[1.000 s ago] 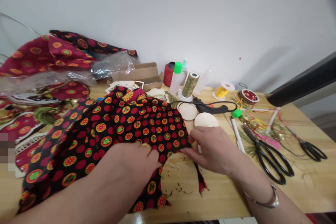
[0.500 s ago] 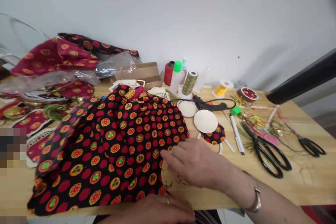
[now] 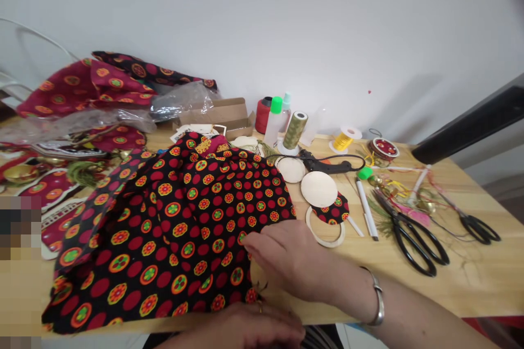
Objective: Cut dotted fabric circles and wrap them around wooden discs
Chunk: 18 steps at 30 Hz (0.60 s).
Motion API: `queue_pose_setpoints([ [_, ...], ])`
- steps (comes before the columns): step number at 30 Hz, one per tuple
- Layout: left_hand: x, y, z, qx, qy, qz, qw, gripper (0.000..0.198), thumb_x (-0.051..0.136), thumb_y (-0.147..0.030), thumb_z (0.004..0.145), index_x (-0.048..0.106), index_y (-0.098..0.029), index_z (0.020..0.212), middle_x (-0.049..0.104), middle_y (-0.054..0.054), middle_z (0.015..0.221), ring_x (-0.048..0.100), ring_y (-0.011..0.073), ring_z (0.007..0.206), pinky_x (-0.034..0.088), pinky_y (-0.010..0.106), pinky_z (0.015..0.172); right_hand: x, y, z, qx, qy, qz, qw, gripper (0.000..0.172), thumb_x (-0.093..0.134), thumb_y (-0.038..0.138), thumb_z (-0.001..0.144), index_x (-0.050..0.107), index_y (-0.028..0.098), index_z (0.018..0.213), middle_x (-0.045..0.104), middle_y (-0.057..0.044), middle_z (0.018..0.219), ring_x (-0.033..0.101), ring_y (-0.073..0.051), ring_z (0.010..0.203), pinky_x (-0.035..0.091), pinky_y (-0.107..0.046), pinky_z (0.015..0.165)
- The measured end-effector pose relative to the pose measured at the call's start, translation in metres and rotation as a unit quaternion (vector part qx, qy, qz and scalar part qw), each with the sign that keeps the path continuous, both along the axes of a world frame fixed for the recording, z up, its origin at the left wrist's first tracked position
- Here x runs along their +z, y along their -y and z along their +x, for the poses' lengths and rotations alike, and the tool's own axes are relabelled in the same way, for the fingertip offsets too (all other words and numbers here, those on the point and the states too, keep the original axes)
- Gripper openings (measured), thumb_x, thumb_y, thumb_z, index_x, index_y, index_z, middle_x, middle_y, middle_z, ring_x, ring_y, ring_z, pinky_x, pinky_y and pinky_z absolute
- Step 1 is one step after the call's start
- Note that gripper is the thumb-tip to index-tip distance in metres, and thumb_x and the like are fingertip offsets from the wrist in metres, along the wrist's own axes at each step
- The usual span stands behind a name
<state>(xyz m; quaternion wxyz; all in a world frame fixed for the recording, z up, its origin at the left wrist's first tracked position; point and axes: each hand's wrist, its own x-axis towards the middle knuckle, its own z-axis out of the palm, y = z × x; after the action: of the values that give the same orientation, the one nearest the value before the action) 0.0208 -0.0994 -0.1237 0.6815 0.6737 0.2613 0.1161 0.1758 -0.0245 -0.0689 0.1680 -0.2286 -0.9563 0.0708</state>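
Note:
A black fabric (image 3: 196,223) printed with red dots and flower motifs lies rumpled over the table before me. My right hand (image 3: 290,256), wearing a silver bracelet (image 3: 379,297), rests palm down on the wood at the cloth's right edge. Its fingers lie together and point left, their tips at the cloth; the underside is hidden. A few small dark scraps (image 3: 261,285) lie on the wood between my hands. At the table's front edge my left hand (image 3: 241,327), with a ring, is stretched out flat with its fingers together. Nothing shows in either hand.
Right of the cloth lie wooden discs (image 3: 319,189), a ring (image 3: 326,242), a white marker (image 3: 367,210) and black-handled scissors (image 3: 413,234). Behind stand a green thread spool (image 3: 295,131), bottles (image 3: 274,122) and a cardboard box (image 3: 216,112). More fabric (image 3: 69,87) is heaped at left.
My right hand has shifted slightly left and toward me, uncovering more of the ring. Fewer dark scraps show on the wood beside it. My left hand stays nearly in place.

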Motion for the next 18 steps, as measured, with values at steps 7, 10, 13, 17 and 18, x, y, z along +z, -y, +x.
queue_pose_setpoints([
  [7, 0.018, -0.011, -0.003, -0.045, 0.032, 0.016, 0.998, 0.044, 0.04, -0.05, 0.092, 0.065, -0.028, 0.12, 0.067, 0.006, 0.122, 0.059, 0.022, 0.115, 0.041, 0.031, 0.1, 0.001, 0.007, -0.008, 0.057, 0.073, -0.031, 0.995, 0.014, 0.051, 0.029, 0.094, 0.058, 0.017, 0.097, 0.065, 0.0, 0.079, 0.059, -0.016, 0.068, 0.039, -0.029, 0.053],
  [10, 0.027, -0.015, -0.006, -0.056, 0.05, 0.005, 0.997, 0.042, 0.041, -0.05, 0.091, 0.064, -0.032, 0.121, 0.067, 0.002, 0.122, 0.06, 0.0208, 0.114, 0.044, 0.028, 0.097, -0.004, 0.006, -0.008, 0.063, 0.079, -0.013, 0.995, 0.012, 0.048, 0.017, 0.093, 0.059, 0.017, 0.086, 0.063, 0.0, 0.076, 0.056, -0.015, 0.067, 0.037, -0.029, 0.053],
  [13, 0.039, -0.018, -0.008, -0.033, 0.058, -0.017, 0.998, 0.036, 0.044, -0.047, 0.091, 0.066, -0.034, 0.117, 0.069, -0.001, 0.118, 0.06, 0.0201, 0.112, 0.042, 0.029, 0.099, -0.003, 0.003, -0.005, 0.04, 0.034, -0.022, 0.998, 0.014, 0.048, 0.014, 0.092, 0.06, 0.015, 0.086, 0.062, -0.001, 0.075, 0.054, -0.014, 0.065, 0.039, -0.027, 0.053],
  [17, 0.053, -0.022, -0.009, 0.058, 0.034, -0.164, 0.984, 0.031, 0.05, -0.038, 0.09, 0.066, -0.032, 0.115, 0.07, 0.0, 0.113, 0.062, 0.0207, 0.106, 0.047, 0.032, 0.092, 0.006, 0.002, 0.0, -0.024, -0.109, -0.015, 0.994, 0.015, 0.047, 0.018, 0.094, 0.061, 0.016, 0.09, 0.064, -0.001, 0.074, 0.056, -0.013, 0.066, 0.042, -0.024, 0.057],
  [18, 0.051, -0.021, -0.008, 0.125, 0.047, -0.215, 0.968, 0.028, 0.05, -0.035, 0.091, 0.068, -0.031, 0.111, 0.071, 0.0, 0.11, 0.063, 0.0201, 0.104, 0.046, 0.033, 0.092, 0.009, 0.002, 0.002, -0.034, -0.145, -0.007, 0.989, 0.015, 0.047, 0.019, 0.095, 0.061, 0.016, 0.091, 0.065, -0.002, 0.075, 0.057, -0.013, 0.067, 0.043, -0.024, 0.059],
])
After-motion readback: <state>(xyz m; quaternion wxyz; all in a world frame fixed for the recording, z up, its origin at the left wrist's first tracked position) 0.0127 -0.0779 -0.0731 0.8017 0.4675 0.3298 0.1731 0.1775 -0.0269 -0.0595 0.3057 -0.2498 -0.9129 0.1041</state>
